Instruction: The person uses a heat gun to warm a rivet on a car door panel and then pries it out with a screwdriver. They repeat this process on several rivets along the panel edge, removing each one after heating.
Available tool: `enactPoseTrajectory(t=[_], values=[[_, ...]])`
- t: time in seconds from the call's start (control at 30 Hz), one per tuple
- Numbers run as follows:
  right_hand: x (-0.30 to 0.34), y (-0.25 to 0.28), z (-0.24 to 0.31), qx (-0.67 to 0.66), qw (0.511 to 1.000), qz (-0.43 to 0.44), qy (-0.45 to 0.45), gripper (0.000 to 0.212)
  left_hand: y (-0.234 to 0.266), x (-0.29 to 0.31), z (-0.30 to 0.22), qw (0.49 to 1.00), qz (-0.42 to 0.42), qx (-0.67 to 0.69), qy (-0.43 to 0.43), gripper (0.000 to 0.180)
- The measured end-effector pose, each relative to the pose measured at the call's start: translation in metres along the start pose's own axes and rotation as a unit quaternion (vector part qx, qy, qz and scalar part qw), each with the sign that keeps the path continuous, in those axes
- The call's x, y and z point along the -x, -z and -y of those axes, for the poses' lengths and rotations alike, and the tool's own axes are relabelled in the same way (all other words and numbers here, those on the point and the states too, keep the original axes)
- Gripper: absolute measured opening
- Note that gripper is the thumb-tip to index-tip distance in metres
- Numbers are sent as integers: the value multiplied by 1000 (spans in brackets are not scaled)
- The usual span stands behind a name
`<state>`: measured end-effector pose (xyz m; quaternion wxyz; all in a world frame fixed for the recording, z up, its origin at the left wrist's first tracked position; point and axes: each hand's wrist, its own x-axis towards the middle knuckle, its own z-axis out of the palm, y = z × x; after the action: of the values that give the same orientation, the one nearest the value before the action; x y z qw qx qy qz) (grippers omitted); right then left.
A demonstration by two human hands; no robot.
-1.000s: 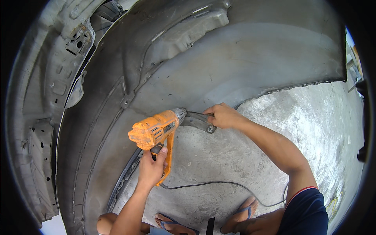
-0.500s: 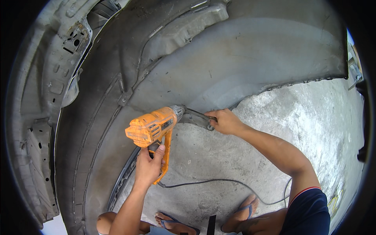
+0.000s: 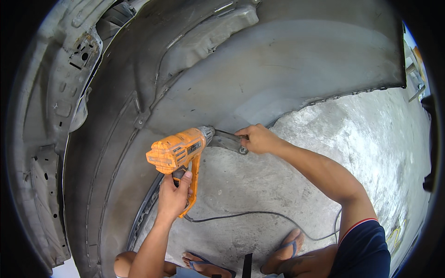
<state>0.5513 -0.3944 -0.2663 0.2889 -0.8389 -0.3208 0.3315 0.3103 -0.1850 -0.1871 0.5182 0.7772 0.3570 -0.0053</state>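
Nearest, a foot in a blue sandal (image 3: 291,245) stood on the grey concrete floor (image 3: 259,194), with the other foot to its left, partly cut off by the view. A navy sleeve (image 3: 364,252) with a red and white hem covered the upper right arm. A black cable (image 3: 245,214) ran from the bottom of the orange gun (image 3: 178,149) across the floor and passed out of sight by that arm.

The left hand (image 3: 174,194) was wrapped around the gun's grip, thumb along its inner side. The gun was held tilted above the inner edge of the dark grey panel (image 3: 278,69), its metal nozzle pointing up and to the right; whether the nozzle touched the panel could not be told. Left of the grip, a black trim (image 3: 146,211) followed the panel's inner edge.

The right hand (image 3: 258,139) pinched a thin dark tool (image 3: 227,133), which reached left to just beside the nozzle. Below the tool, a tab (image 3: 229,142) with a round fitting at its right end lay along the same edge.

Farther off, a moulded piece (image 3: 208,34) sat on the panel, and a bare metal frame (image 3: 51,97) with holes stood past the panel's left edge.
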Motion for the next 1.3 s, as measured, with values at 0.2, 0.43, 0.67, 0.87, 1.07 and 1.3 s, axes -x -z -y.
enactPoseTrajectory(t=[0.2,0.43,0.67,0.87,1.07,1.3], values=[[5,-21,-9,2,998,-57,29,42,-2,0,-5,1000,3,-19,4,46],[5,-6,-8,3,998,-57,36,42,7,-4,-14,999,-6,-36,15,52],[7,-13,-8,19,997,-48,55,41,14,-3,-20,997,13,-77,3,46],[5,-7,-10,32,999,-21,30,42,9,-7,-23,997,8,-76,-23,53],[8,-4,-3,23,999,-17,14,43,13,-6,-24,997,20,-72,15,48],[9,-6,5,31,999,-9,17,43,13,-5,-21,997,18,-70,6,48]])
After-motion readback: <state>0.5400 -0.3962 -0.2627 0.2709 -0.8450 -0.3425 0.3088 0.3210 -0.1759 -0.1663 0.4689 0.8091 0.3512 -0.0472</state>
